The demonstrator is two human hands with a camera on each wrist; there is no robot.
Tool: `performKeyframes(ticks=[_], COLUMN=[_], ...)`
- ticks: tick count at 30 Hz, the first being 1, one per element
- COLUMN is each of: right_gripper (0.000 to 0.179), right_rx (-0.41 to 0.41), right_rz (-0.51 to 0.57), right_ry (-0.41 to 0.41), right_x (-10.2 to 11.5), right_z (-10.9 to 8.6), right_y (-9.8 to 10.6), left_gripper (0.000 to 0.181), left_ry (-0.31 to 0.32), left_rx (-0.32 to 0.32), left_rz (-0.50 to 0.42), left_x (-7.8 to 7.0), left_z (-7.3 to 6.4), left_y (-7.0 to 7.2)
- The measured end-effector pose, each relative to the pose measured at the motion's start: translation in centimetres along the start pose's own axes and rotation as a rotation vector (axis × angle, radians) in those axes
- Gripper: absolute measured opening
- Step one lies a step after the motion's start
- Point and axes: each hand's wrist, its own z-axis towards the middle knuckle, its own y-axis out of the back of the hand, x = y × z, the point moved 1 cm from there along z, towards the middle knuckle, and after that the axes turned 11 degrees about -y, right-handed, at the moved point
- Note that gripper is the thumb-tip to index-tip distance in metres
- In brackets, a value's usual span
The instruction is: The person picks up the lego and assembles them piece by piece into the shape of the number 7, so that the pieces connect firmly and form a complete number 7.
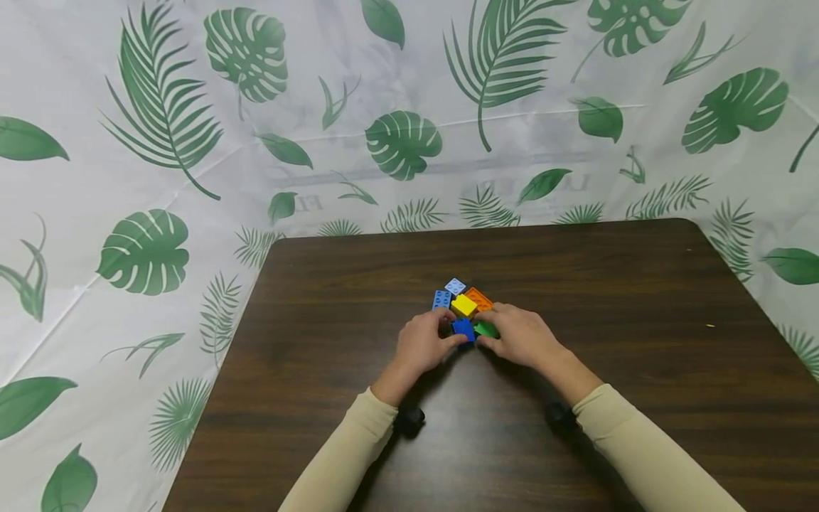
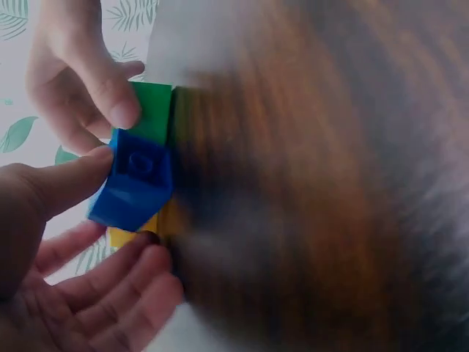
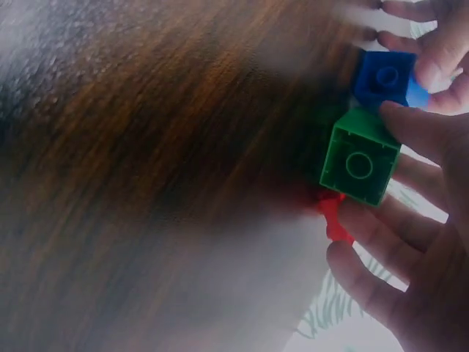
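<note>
The blue brick (image 1: 463, 329) is gripped between the thumb and fingers of the left hand (image 1: 421, 341), and the green brick (image 1: 487, 330) is pinched between the thumb and fingers of the right hand (image 1: 521, 336). Both bricks are held at the 6 o'clock end of a small cluster on the table (image 1: 320, 334). The relation that matters is the one between the two held bricks: green is placed at 3 o'clock from blue, just beside it, though whether they are touching cannot be told. From the left fingertips, blue is found at 3 o'clock; from the right fingertips, green is found at 9 o'clock. Blue is thus best reached by the left hand and green by the right. In the wrist views a hollow underside is shown by each, so the open faces seem to be turned toward 6 o'clock, the person's side. No clear long axis can be made out on either brick. From blue, the yellow brick (image 1: 463, 306) is seen at 12 o'clock, with the pale brick (image 1: 455, 286) farther out that way; the studded brick (image 1: 442, 299), its length run roughly from 12 to 6, is set near 11 o'clock, and the orange piece (image 1: 478, 299) near 1 o'clock.
</note>
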Motion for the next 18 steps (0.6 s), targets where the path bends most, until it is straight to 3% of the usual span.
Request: performKeyframes(ticks=[4, 9, 18], right_gripper=[0.046, 0.046, 0.041], right_rx=[-0.012, -0.026, -0.072], right_rz=[0.017, 0.062, 0.231], right_ry=[-0.02, -0.048, -0.074], right_x=[-0.3, -0.7, -0.9], right_z=[0.0, -0.3, 0.0], right_y=[0.3, 0.8, 1.6], left_gripper=[0.034, 0.04, 0.044], left_ry=[-0.021, -0.033, -0.05], left_rx=[-0.036, -0.06, -0.049], left_rz=[-0.089, -0.175, -0.276], left_x=[0.1, 0.3, 0.6], left_z=[-0.1, -0.1, 0.3], left_y=[-0.3, -0.9, -1.6])
